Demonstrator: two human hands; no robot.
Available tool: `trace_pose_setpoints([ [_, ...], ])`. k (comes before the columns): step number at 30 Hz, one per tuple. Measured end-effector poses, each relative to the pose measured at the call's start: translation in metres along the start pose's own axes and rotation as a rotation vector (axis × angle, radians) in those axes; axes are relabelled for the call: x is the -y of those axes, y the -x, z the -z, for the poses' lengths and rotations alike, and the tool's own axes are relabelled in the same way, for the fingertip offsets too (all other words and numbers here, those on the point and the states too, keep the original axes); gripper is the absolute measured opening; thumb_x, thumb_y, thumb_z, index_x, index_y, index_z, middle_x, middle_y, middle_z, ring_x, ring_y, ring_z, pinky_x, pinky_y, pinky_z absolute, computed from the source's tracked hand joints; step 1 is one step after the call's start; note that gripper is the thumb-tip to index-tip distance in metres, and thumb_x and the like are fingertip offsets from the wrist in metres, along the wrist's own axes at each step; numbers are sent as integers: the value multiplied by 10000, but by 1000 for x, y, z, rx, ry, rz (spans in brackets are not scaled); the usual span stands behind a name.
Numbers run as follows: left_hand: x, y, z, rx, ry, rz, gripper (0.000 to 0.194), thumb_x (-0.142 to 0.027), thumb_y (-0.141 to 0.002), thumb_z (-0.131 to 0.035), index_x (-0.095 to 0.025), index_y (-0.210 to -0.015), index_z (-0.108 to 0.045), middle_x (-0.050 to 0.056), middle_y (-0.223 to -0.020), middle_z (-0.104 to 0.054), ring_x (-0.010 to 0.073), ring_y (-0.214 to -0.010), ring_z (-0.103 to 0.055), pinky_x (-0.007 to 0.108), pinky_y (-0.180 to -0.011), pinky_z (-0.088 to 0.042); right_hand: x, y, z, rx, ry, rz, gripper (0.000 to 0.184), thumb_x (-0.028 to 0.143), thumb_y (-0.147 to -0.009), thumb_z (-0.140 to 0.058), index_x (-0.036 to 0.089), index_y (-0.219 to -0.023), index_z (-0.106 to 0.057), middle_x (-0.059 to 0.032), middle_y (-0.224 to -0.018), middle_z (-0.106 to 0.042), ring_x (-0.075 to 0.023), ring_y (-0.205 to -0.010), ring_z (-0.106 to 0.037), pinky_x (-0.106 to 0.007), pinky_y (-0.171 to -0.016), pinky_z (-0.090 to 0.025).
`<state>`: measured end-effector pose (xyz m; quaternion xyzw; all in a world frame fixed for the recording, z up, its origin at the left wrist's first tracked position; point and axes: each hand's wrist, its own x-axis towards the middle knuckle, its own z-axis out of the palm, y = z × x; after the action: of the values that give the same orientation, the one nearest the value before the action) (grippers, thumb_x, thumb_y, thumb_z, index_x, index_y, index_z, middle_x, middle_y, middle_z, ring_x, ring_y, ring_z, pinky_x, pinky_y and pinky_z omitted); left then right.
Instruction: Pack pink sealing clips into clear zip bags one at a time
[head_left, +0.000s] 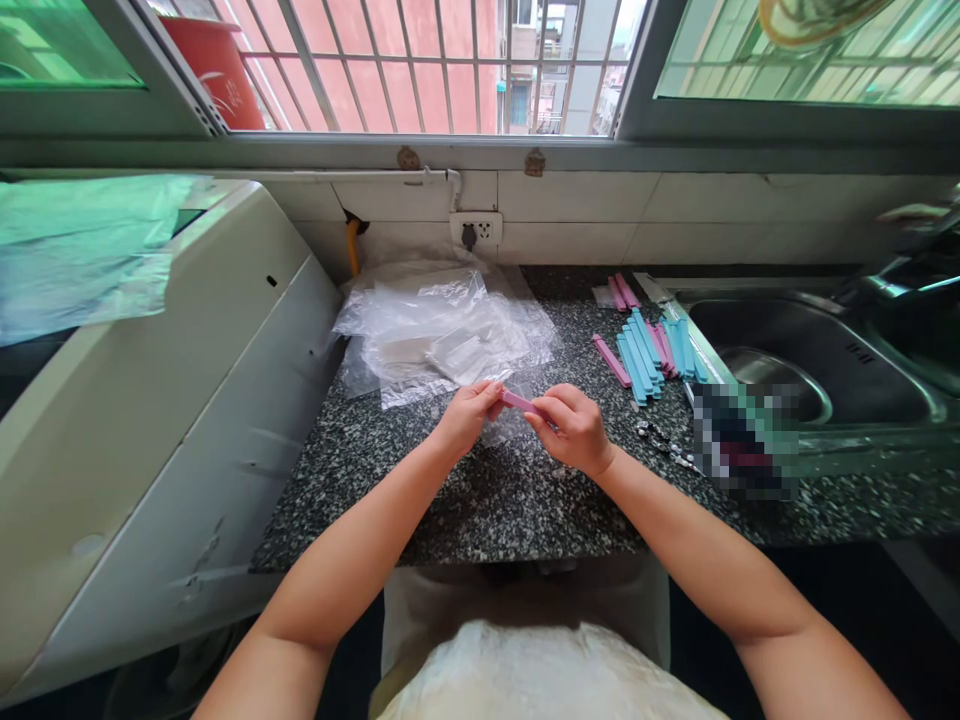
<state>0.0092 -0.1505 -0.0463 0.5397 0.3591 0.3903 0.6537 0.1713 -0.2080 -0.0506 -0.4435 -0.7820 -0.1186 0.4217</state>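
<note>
Pinching the left end of a pink plastic strip [517, 401] between thumb and fingers, the left hand [478, 405] meets the right hand [571, 425], which pinches the strip's other end. The strip is held just above the speckled surface [480, 510], in front of the person's body, tilted slightly down toward the right. Just beyond the left hand lies a loose heap of clear plastic bags [450, 325], crumpled and overlapping, reaching back toward the tiled wall and its socket [477, 229]. To the right of the hands, a cluster of blue strips [639, 355] lies beside the metal sink [885, 405], with more pink strips among them; a single pink one [612, 361] rests at the cluster's left side. Nearer the person, a beaded strand [664, 442] lies next to a dark, pixelated object [742, 445] whose identity cannot be told.
</note>
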Motion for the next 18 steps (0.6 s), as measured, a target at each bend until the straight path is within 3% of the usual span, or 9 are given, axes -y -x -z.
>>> trace_pose_setpoints([
  [11,0,0,-1,-45,47,94,316,-407,-695,-604,-151,-537,-505,-46,-458,-393,67,-446,-319,228,-461,-229,2,-2,1,-6,-3,7,114,255,-841,-516,192,-789,-595,-36,-699,-575,-145,-681,-522,-269,-637,-462],
  [18,2,-1,-1,-23,14,66,345,-396,-746,-567,-150,-518,-485,-48,-435,-389,65,-435,-324,226,-466,-243,2,-1,1,-18,-16,8,103,256,-838,-522,196,-811,-601,-32,-710,-580,-144,-681,-534,-268,-626,-464],
])
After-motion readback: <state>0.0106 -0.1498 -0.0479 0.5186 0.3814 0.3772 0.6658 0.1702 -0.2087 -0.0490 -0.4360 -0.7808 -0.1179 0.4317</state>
